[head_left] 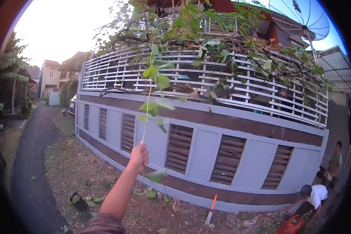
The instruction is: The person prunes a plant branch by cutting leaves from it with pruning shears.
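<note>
My left hand (139, 156) is raised in front of the wall, its fingers wrapped round the lower end of a leafy vine stem (148, 111). Upward from the fist the thin green stem reaches toward the overgrown fence, with broad leaves along it. One blurred leaf (156, 175) hangs just below the hand. At the foot of the wall, a hand tool (212, 210) with an orange handle and a pale blade stands tilted, blade down. My right hand is out of view.
White slatted fencing (175, 72) tops the grey and brown wall (201, 150), with vines (222, 46) draped over it. A dark pot (78, 202) lies among cut leaves. At lower right a person (316, 195) bends near a red bag (290, 225); another person (334, 162) is behind.
</note>
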The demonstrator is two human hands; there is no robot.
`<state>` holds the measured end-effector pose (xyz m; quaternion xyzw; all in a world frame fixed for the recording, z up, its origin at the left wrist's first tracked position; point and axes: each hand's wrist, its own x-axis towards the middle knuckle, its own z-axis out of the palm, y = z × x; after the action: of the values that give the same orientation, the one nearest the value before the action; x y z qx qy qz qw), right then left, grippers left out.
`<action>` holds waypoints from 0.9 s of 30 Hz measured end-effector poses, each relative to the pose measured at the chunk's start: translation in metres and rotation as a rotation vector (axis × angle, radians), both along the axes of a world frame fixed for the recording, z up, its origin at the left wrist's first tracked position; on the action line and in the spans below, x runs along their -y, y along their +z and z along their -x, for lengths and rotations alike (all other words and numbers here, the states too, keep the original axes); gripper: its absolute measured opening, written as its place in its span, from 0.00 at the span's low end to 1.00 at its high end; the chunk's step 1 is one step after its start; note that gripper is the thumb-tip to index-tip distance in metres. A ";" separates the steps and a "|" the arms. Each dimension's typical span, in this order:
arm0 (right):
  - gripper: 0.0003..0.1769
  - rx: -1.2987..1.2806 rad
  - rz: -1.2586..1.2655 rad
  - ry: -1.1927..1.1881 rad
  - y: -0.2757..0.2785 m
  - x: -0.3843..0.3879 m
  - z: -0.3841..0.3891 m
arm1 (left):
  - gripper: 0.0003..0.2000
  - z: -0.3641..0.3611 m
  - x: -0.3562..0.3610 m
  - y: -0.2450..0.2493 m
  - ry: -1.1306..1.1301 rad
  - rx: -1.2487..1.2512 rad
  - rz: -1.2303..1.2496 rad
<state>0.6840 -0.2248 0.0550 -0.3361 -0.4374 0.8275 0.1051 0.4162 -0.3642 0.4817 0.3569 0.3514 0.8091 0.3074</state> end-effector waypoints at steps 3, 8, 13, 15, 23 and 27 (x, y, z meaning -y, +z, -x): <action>0.17 -0.007 -0.031 -0.013 0.011 0.044 -0.031 | 0.23 -0.037 0.119 -0.109 0.119 0.108 0.112; 0.17 0.088 0.040 0.011 0.006 0.167 -0.138 | 0.24 -0.081 0.329 -0.243 0.351 0.011 0.346; 0.17 0.114 0.178 0.039 -0.046 0.346 -0.233 | 0.24 -0.179 0.522 -0.339 0.624 -0.111 0.585; 0.17 0.133 0.198 0.067 -0.058 0.388 -0.276 | 0.25 -0.239 0.586 -0.358 0.723 -0.153 0.613; 0.17 0.207 0.364 0.152 -0.073 0.539 -0.442 | 0.22 -0.440 0.769 -0.312 0.904 -0.476 1.004; 0.17 0.240 0.426 0.164 -0.082 0.589 -0.504 | 0.21 -0.468 0.815 -0.293 0.894 -0.437 1.032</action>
<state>1.1880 -0.8137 -0.0266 -0.4100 -0.2884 0.8608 -0.0880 0.8843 -1.1797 0.1892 0.1419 0.8554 0.4981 -0.0013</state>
